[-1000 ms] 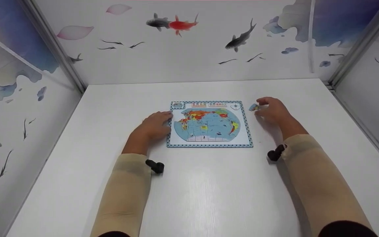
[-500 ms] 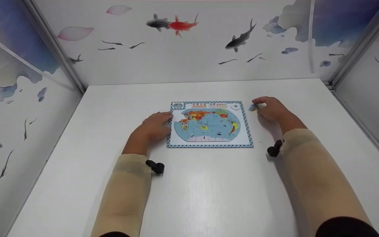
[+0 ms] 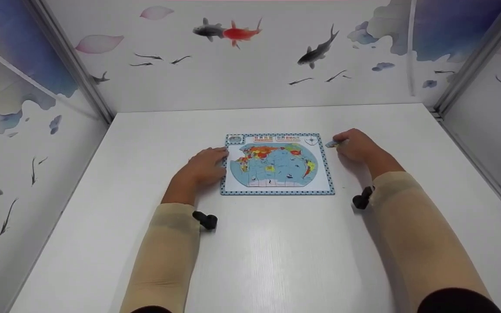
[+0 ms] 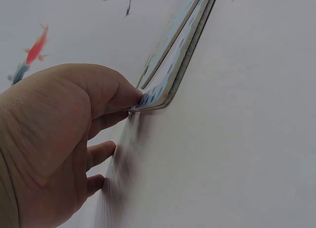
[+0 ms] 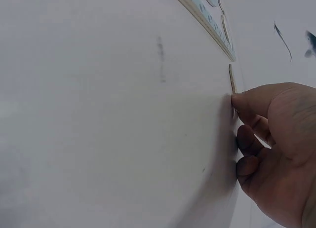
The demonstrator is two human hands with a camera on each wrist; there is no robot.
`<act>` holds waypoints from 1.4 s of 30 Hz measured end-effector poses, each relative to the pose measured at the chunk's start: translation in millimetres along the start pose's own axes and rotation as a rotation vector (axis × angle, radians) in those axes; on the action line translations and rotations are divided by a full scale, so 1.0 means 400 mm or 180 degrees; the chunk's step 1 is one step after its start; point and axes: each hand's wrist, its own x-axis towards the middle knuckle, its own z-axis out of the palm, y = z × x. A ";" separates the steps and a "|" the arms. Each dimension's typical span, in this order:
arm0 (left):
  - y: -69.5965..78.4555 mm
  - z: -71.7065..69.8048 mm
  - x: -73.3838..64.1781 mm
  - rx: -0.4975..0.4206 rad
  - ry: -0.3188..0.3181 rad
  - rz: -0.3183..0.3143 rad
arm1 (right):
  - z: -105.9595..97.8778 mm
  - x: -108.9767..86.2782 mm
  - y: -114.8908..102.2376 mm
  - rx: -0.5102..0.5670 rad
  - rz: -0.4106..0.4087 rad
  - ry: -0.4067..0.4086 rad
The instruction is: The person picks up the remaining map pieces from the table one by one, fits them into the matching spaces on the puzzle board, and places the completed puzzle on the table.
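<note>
A world map jigsaw puzzle [image 3: 272,189] with a dotted blue border lies flat on the white table. My left hand [image 3: 207,166] is at its left edge; in the left wrist view the thumb [image 4: 129,94] lies on top of the puzzle's corner, with a finger against the edge just below. My right hand [image 3: 357,145] pinches a small, mostly blue puzzle piece [image 3: 332,144] between thumb and fingers, just right of the puzzle's upper right corner. From the right wrist, the puzzle piece [image 5: 231,79] appears thin and edge-on. The fingertips cover part of it.
The white table [image 3: 268,252] meets a back wall [image 3: 250,82] printed with fish and petals. Side walls stand at left and right. A small black device [image 3: 207,221] sits at the left wrist, another black device [image 3: 362,198] at the right.
My right hand has shifted slightly left with the puzzle piece, closer to the puzzle, and the piece has turned flatter in the fingers. The left hand stays put.
</note>
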 end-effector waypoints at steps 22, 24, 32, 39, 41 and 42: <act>0.000 -0.002 0.006 0.0100 0.0010 0.0085 | -0.005 -0.018 -0.008 -0.0149 -0.0009 -0.0013; 0.000 0.000 0.006 0.0096 0.0010 0.0083 | -0.005 -0.018 -0.007 -0.0175 0.0000 -0.0005; -0.006 -0.001 0.005 0.0068 0.0010 0.0135 | -0.005 -0.018 -0.008 -0.0186 0.0035 0.0052; -0.008 0.000 0.003 0.0045 0.0022 0.0144 | -0.001 -0.013 0.002 -0.0063 0.0037 0.0049; -0.008 0.001 0.003 0.0052 0.0032 0.0139 | 0.000 -0.011 0.006 -0.0008 0.0032 0.0054; -0.008 0.002 0.004 0.0055 0.0036 0.0134 | 0.001 -0.011 0.008 0.0036 0.0025 0.0056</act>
